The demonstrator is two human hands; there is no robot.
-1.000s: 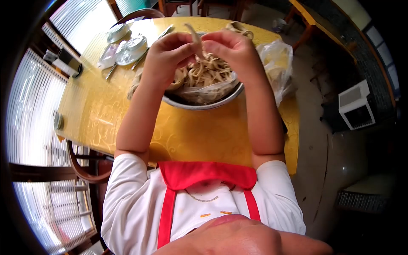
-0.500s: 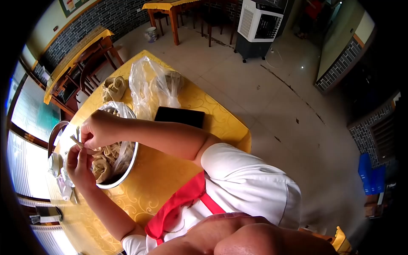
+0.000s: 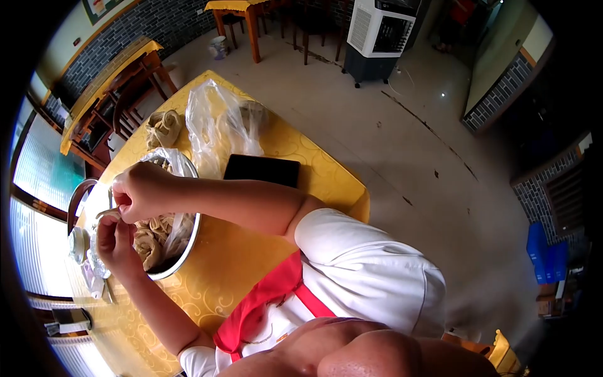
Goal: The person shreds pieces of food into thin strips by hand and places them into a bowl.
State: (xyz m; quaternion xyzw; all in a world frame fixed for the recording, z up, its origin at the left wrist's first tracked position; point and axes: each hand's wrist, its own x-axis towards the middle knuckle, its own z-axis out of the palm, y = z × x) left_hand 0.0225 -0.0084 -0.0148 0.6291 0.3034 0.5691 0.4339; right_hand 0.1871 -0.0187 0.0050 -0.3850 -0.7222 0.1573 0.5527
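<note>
Both hands meet over the left side of a white-rimmed bowl (image 3: 196,231) and pinch a thin beige strip (image 3: 108,213) that looks like tofu skin. My right hand (image 3: 146,191) comes from above with its fingers closed on the strip. Just below it, my left hand (image 3: 117,244) grips the same strip between thumb and fingers. Short ends of the strip stick out past the fingertips; the rest is hidden. Beneath the hands, the bowl holds folded beige pieces (image 3: 148,246) and a clear plastic bag (image 3: 182,227).
On the yellow table (image 3: 239,251) lie a flat black object (image 3: 262,171), a clear plastic bag (image 3: 217,125) and a beige bundle (image 3: 164,129). A white jar (image 3: 78,244) stands by the window side. Beyond are chairs, an air cooler (image 3: 379,41) and a distant person (image 3: 460,19).
The fingers have shifted slightly around the strip, and its end now points more to the left. The whole view has moved a little.
</note>
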